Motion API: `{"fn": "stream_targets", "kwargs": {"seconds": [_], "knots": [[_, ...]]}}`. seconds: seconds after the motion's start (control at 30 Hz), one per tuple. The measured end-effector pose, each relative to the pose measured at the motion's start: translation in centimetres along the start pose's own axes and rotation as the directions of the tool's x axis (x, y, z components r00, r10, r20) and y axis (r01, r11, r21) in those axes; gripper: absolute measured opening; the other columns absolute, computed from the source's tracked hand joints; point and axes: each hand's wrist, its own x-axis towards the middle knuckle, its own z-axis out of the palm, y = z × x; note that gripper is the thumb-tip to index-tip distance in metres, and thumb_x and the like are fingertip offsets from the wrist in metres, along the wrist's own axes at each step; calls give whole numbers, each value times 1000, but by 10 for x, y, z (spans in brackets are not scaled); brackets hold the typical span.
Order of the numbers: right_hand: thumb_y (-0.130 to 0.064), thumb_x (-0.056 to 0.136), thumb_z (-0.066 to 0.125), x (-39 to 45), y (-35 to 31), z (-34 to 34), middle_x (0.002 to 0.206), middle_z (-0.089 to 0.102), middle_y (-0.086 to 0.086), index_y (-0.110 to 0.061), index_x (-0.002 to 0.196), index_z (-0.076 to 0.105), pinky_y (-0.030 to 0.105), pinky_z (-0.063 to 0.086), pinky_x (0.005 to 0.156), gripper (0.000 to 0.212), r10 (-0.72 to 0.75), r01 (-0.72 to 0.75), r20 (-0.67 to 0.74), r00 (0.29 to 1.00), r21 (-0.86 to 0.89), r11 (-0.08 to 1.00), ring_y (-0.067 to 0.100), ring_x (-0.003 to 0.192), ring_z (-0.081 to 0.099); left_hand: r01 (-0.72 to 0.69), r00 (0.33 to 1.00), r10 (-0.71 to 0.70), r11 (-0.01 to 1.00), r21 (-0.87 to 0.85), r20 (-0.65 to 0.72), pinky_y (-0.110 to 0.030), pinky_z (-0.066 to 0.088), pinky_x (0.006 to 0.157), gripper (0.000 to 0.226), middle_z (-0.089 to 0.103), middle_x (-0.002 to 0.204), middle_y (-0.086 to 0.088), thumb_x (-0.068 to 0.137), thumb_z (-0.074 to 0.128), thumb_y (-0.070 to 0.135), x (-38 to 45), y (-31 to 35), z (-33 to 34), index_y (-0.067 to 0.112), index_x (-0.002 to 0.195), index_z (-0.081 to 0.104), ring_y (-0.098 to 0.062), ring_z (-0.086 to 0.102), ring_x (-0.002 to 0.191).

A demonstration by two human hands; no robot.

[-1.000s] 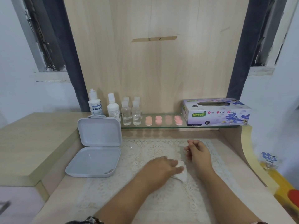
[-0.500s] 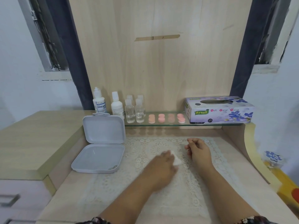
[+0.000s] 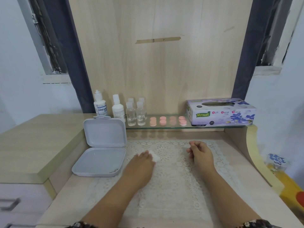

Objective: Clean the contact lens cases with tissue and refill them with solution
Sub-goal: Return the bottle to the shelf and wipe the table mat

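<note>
My left hand [image 3: 142,162] holds a crumpled white tissue [image 3: 155,156] low over the lace mat [image 3: 172,186], close to the open grey box [image 3: 100,160]. To the right, my right hand [image 3: 199,154] rests on the mat with its fingers curled; I cannot see anything in it. Several pink contact lens cases [image 3: 167,120] stand in a row on the glass shelf [image 3: 164,127]. At the shelf's left end are two white solution bottles [image 3: 117,107] and several small clear bottles [image 3: 136,113]. A purple tissue box [image 3: 220,112] sits at the shelf's right end.
A raised wooden side surface [image 3: 32,142] lies left of the grey box, with a drawer below it. The desk's curved right edge [image 3: 251,145] borders the mat. A wooden back panel [image 3: 156,63] rises behind the shelf.
My left hand has carried the tissue leftward across the mat, away from my right hand and toward the grey box. My right hand has stayed in place.
</note>
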Motion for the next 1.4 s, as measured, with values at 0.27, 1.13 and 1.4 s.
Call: {"fn": "stream_targets", "kwargs": {"seconds": [0.27, 1.13, 1.4], "knots": [[-15, 98, 51, 2, 1, 1, 74, 64, 4, -15, 94, 62, 24, 43, 55, 12, -14, 13, -19, 1000, -42, 999, 13, 57, 51, -26, 999, 30, 977, -211, 15, -38, 12, 120, 47, 11, 160, -13, 105, 22, 21, 49, 26, 2, 4, 148, 24, -24, 11, 148], [-17, 97, 52, 3, 5, 2, 73, 64, 4, -15, 93, 62, 27, 42, 58, 11, -23, 23, -8, 1000, -67, 998, 16, 58, 51, 16, 992, -50, 962, -274, -119, -27, 16, 115, 49, 21, 159, -5, 100, 37, 3, 16, -9, 12, 10, 148, 31, -17, 22, 145], [-15, 97, 53, 3, 6, 3, 71, 63, 4, -16, 91, 64, 30, 42, 60, 12, 6, -6, -25, 1000, -29, 1000, 15, 59, 51, -232, 973, 216, 904, -359, -84, -32, 20, 116, 52, 22, 159, -3, 99, 34, -2, 20, 60, 2, 17, 148, 34, -21, 28, 143]]}}
